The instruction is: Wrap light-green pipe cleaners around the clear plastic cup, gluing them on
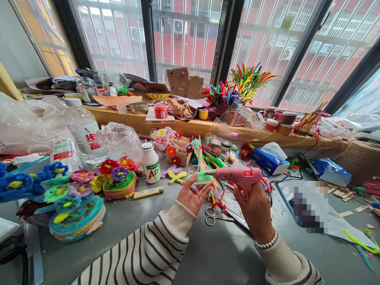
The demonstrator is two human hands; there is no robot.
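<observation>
In my right hand (255, 208) is a pink hot glue gun (242, 177), gripped by its handle with the nozzle pointing left. My left hand (192, 196) holds a light green piece of fuzzy pipe-cleaner work (202, 178) between its fingers. The nozzle tip meets or nearly meets that green piece; contact cannot be made out. Just below, a pair of scissors (211, 217) lies on the grey table. Yellow and lilac pipe-cleaner shapes, the yellow one (177, 176) nearer, rest left of my left hand.
At left stand pipe-cleaner flower cakes (77, 217), a white AD bottle (150, 163) and a large water bottle (86, 134). A lighter (148, 192) lies before them. Right are a blue tissue pack (269, 158) and a phone-like slab (292, 206). Bundled pipe cleaners (222, 97) crowd the sill.
</observation>
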